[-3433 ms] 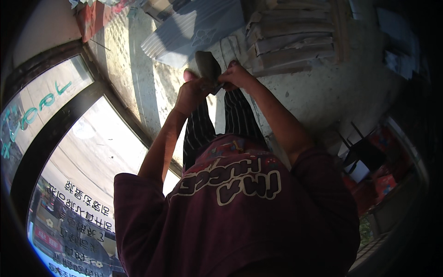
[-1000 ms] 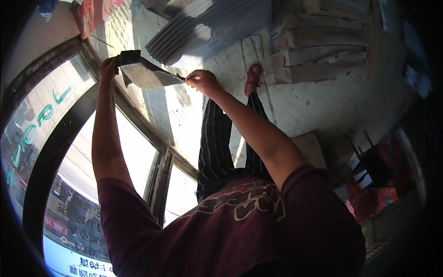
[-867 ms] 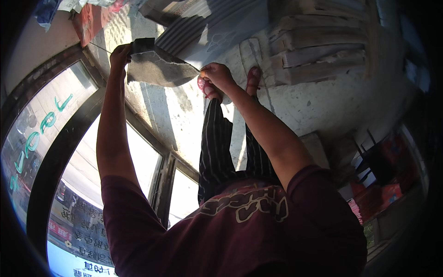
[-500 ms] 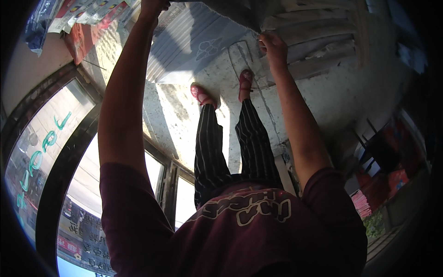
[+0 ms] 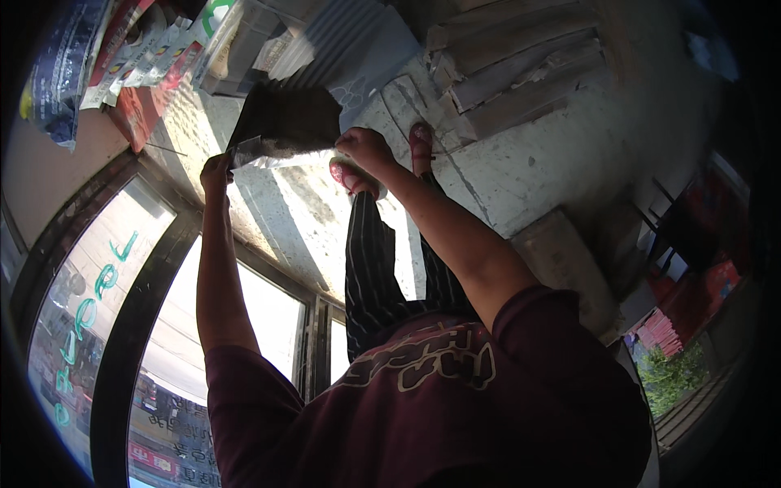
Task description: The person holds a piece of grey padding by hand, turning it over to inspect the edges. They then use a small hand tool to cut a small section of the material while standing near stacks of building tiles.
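Note:
A dark, thin cloth-like sheet (image 5: 286, 119) hangs stretched between my two hands, left of the middle of the view. I cannot make out exactly what kind of sheet it is. A pale, shiny strip shows along its near edge. My left hand (image 5: 215, 172) is closed on its near left corner. At the right corner, the fingers of my right hand (image 5: 366, 149) pinch the edge. Both arms reach forward, and the sheet is above the floor, in front of my red shoes.
Glass doors (image 5: 98, 293) with dark frames stand on my left. Colourful printed bags (image 5: 65, 89) are at the far left. Flat grey stacked panels (image 5: 366, 41) lie ahead, beside a pile of worn brown slabs (image 5: 521, 69). A dark chair-like object (image 5: 691, 236) stands to the right.
Both hands have come down and left from the top of the view, bringing the dark sheet nearer. My right arm now bends across my front, and the view has turned slightly.

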A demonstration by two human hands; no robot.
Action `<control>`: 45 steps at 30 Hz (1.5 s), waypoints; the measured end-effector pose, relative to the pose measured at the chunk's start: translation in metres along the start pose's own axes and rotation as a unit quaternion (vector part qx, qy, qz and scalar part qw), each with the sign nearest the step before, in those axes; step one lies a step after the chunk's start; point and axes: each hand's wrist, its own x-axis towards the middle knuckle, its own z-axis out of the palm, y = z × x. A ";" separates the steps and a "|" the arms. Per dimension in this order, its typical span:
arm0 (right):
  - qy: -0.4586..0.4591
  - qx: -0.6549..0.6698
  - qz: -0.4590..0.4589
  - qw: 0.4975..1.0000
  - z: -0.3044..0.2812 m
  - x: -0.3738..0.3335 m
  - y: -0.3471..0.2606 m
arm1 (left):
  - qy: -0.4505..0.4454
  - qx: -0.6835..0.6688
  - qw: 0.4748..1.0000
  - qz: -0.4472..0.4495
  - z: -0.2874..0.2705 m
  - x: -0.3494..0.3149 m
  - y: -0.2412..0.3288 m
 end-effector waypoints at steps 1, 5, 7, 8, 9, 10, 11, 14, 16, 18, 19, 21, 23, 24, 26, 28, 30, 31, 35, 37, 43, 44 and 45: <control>-0.039 0.011 0.031 0.999 -0.002 -0.017 -0.012 | 0.003 -0.028 0.999 -0.023 -0.017 -0.014 -0.027; -0.115 0.059 -0.004 0.992 -0.017 -0.056 -0.001 | 0.020 -0.093 0.992 -0.080 -0.040 -0.089 -0.050; -0.114 0.065 0.020 0.991 -0.040 -0.078 -0.004 | 0.000 -0.168 0.982 -0.085 -0.042 -0.123 -0.065; -0.122 0.064 0.064 0.988 -0.062 -0.095 -0.020 | -0.023 -0.196 0.977 -0.085 -0.040 -0.137 -0.069; -0.107 0.117 0.042 0.986 -0.067 -0.098 0.000 | -0.021 -0.206 0.974 -0.091 -0.034 -0.153 -0.058; -0.088 0.090 0.020 0.992 -0.077 -0.099 0.021 | -0.020 -0.215 0.971 -0.098 -0.023 -0.170 -0.049; -0.046 0.050 -0.018 0.998 -0.089 -0.107 0.028 | -0.039 -0.208 0.972 -0.100 -0.015 -0.187 -0.037; 0.032 0.001 -0.084 0.996 -0.142 -0.132 0.037 | -0.098 -0.248 0.961 -0.079 0.014 -0.221 -0.017; 0.048 0.035 -0.047 0.997 -0.173 -0.142 0.048 | -0.125 -0.245 0.959 -0.062 0.037 -0.241 0.003; 0.084 0.028 -0.037 0.995 -0.204 -0.161 0.038 | -0.158 -0.233 0.958 -0.062 0.059 -0.259 0.024; 0.088 0.075 -0.023 0.993 -0.216 -0.166 0.034 | -0.172 -0.240 0.954 -0.053 0.070 -0.267 0.034; 0.122 0.052 -0.043 0.990 -0.235 -0.174 0.040 | -0.196 -0.233 0.952 -0.040 0.094 -0.287 0.058; 0.147 0.064 -0.048 0.986 -0.248 -0.180 0.047 | -0.240 -0.106 0.943 0.205 0.111 -0.305 0.076; 0.161 0.070 -0.050 0.983 -0.253 -0.186 0.046 | -0.237 -0.023 0.943 0.231 0.116 -0.309 0.085; 0.202 0.087 -0.067 0.973 -0.260 -0.201 0.040 | -0.220 0.164 0.892 0.359 0.126 -0.323 0.105; 0.247 0.073 -0.079 0.963 -0.266 -0.218 0.035 | -0.235 0.168 0.863 0.414 0.136 -0.338 0.127; 0.293 0.031 -0.080 0.952 -0.269 -0.235 0.032 | -0.289 0.120 0.882 0.351 0.144 -0.349 0.135; 0.321 0.028 -0.094 0.942 -0.269 -0.244 0.030 | -0.320 0.074 0.891 0.315 0.148 -0.356 0.140; 0.362 0.105 -0.076 0.923 -0.265 -0.289 0.019 | -0.402 0.023 0.872 0.280 0.157 -0.369 0.155; 0.355 0.172 -0.060 0.917 -0.260 -0.312 0.015 | -0.447 -0.051 0.869 0.204 0.159 -0.376 0.156; 0.362 0.293 -0.105 0.879 -0.246 -0.366 0.003 | -0.549 -0.153 0.820 0.050 0.161 -0.398 0.158; 0.363 0.303 -0.111 0.874 -0.246 -0.372 0.003 | -0.546 -0.149 0.822 0.066 0.162 -0.404 0.159; 0.364 0.315 -0.116 0.869 -0.243 -0.377 0.005 | -0.566 -0.157 0.807 0.061 0.163 -0.410 0.161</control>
